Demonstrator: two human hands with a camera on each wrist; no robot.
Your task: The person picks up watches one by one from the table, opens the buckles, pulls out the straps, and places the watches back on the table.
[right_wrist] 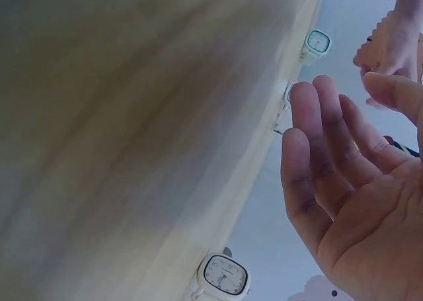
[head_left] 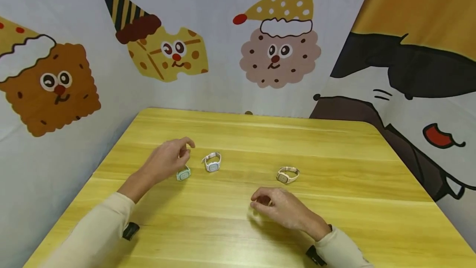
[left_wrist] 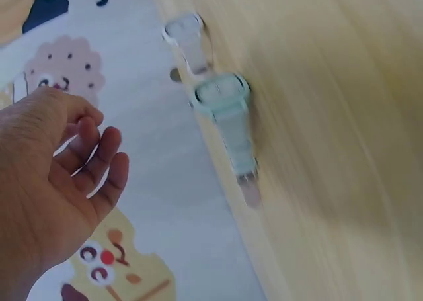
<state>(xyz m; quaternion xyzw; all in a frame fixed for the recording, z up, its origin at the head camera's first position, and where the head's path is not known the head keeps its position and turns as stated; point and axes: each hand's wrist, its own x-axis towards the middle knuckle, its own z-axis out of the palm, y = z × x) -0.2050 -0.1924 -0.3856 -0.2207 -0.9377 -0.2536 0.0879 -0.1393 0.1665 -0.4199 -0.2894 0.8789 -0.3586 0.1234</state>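
Three wristwatches lie on the wooden table. The mint-green watch [head_left: 184,174] is at the left, nearly under my left hand [head_left: 170,157], whose loosely bent fingers hold nothing. Just right of it sits the white watch [head_left: 213,166], its strap curved up behind the dial. Farther right is the cream watch [head_left: 283,177], with my right hand [head_left: 283,208] nearer to me, loosely curled and holding nothing. In the left wrist view the mint-green watch [left_wrist: 222,92] shows its strap and buckle beside my hand. The right wrist view shows the cream watch's dial [right_wrist: 225,274] below my relaxed fingers [right_wrist: 307,112].
The yellow wood-grain table [head_left: 223,226] meets a white backdrop [head_left: 219,94] printed with cartoon cheese and biscuits at its far edge. A black band [head_left: 131,231] hangs at the left sleeve, another [head_left: 316,255] at the right.
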